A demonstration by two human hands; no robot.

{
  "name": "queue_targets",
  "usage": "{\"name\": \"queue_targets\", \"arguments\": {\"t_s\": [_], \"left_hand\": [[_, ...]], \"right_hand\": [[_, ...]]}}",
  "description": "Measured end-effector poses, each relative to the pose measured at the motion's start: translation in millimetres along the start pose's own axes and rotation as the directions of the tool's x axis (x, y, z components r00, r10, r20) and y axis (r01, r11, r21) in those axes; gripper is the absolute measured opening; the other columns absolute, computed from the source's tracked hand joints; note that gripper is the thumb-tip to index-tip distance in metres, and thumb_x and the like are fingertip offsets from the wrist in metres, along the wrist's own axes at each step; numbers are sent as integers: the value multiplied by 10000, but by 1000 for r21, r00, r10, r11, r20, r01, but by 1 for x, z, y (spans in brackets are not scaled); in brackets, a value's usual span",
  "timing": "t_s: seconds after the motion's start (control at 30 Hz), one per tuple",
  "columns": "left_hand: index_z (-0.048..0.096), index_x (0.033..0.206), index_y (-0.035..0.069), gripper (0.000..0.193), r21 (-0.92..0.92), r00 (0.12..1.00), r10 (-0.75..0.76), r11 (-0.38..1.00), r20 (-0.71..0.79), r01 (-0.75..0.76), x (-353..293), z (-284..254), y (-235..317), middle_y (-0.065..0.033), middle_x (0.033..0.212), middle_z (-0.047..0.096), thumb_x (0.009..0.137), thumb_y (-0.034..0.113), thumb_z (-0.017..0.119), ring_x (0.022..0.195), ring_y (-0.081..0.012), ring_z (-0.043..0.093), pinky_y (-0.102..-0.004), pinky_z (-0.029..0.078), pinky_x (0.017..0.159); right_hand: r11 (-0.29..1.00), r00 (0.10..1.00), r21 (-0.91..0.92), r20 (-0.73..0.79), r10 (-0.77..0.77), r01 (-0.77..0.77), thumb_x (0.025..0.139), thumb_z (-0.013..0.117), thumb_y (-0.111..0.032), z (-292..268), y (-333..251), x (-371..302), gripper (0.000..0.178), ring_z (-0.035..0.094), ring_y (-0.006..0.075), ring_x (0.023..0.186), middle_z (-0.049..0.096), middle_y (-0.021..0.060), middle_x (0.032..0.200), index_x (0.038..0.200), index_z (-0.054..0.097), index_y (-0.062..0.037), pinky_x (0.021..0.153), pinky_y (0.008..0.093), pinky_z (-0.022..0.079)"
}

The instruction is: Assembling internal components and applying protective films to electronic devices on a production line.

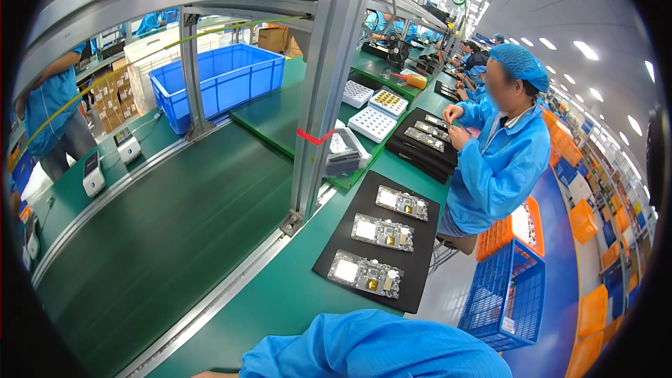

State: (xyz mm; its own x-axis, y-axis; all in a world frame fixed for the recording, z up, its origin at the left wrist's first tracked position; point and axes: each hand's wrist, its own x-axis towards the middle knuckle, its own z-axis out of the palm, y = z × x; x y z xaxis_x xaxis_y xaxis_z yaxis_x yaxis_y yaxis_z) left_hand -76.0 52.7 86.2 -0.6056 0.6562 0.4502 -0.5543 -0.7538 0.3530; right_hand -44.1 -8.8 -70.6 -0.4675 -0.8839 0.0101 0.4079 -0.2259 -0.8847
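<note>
A blue sleeve [371, 346], which looks like my right arm, crosses the lower edge. Only a sliver of my right hand [215, 375] shows at its left end, over the green worktop [262, 308]; the fingers and anything in them are cut off. My left hand is out of the picture. Beyond the sleeve a black mat [339, 241] bears three circuit boards in a row: a near one [365, 274], a middle one [381, 232] and a far one [402, 202]. Each carries a pale square patch. Neither hand is seen touching them.
A co-worker [500, 147] in blue handles something small above another black mat [420, 156] with boards. White component trays [372, 124] and a clear plastic box [346, 161] stand behind a metal post [315, 98]. A conveyor belt [161, 238] runs left; a blue bin [224, 84] sits beyond.
</note>
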Motion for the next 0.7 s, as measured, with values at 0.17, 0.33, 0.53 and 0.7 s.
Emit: {"name": "queue_targets", "arguments": {"t_s": [0.17, 0.33, 0.53, 0.7], "left_hand": [[589, 914, 74, 312, 40, 1000, -5, 999, -11, 5, 4, -1, -1, -72, 851, 640, 995, 336, 441, 811, -198, 603, -310, 463, 744], [587, 914, 76, 314, 61, 1000, -7, 998, -23, 9, 3, -1, -3, -73, 851, 639, 995, 340, 439, 812, -200, 602, -312, 461, 746], [586, 914, 78, 317, 66, 999, 2, 998, -34, 0, 4, -2, -1, -73, 851, 638, 994, 346, 436, 814, -201, 601, -315, 460, 749], [585, 913, 80, 320, 63, 999, -2, 998, -41, 4, 2, -5, -1, -73, 851, 637, 994, 350, 434, 816, -203, 600, -317, 458, 751]], "right_hand": [[1000, 999, 0, 52, -2, 2, 848, 614, -177, -3, -7, -1, 133, 618, 178, 653, 655, 72, 726, 852, 647, -48, 588, 349, 502], [1000, 995, 7, 96, 3, -4, 845, 616, -174, 0, -6, -3, 131, 618, 177, 655, 656, 72, 729, 856, 648, -47, 588, 350, 502], [1000, 990, 27, 138, 9, -13, 842, 620, -171, 1, -8, -3, 130, 619, 176, 659, 658, 72, 734, 861, 649, -46, 589, 350, 503], [999, 988, 39, 155, 12, -18, 839, 622, -168, 0, -7, -3, 129, 619, 176, 661, 659, 71, 737, 865, 650, -45, 589, 351, 504]]}}
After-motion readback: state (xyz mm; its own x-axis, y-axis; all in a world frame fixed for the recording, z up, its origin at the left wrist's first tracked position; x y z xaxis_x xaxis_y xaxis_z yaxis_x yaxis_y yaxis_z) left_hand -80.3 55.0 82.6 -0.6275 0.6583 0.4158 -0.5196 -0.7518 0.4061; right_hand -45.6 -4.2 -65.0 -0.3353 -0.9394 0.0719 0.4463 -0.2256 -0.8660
